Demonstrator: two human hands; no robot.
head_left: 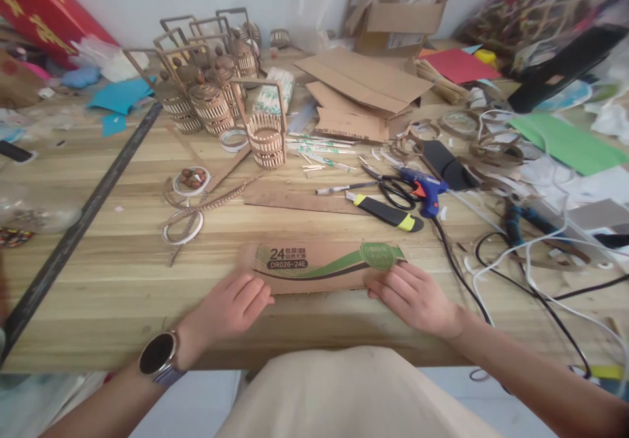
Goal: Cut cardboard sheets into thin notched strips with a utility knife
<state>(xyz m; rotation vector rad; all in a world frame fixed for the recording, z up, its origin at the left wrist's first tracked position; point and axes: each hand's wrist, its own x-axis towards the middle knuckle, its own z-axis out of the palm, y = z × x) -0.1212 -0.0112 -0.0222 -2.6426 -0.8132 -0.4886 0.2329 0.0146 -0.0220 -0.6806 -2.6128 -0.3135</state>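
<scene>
- At the near edge of the table (98,274), a printed cardboard strip (319,264) lies flat and lengthwise in front of the person, print side up.
- On the strip's left end rests the left hand (230,307), open, fingers laid flat over the lower corner and gripping nothing (a watch (157,353) sits on that wrist).
- On the strip's right end the right hand (413,297) is likewise open, fingertips pressing just below the green seal.
- With one hand at each end, the hold looks meant to keep the strip flat and stop it sliding.
- Just beyond the strip lie a utility knife (386,212), scissors (393,189) and a glue gun (425,189), near the right hand but apart from it.
- Also beyond the strip lies a plain cardboard piece (299,201), and farther back stand small slatted baskets (265,138).
- Right of the strip a black cable (457,261) runs toward the table edge, close to the strip's end.
</scene>
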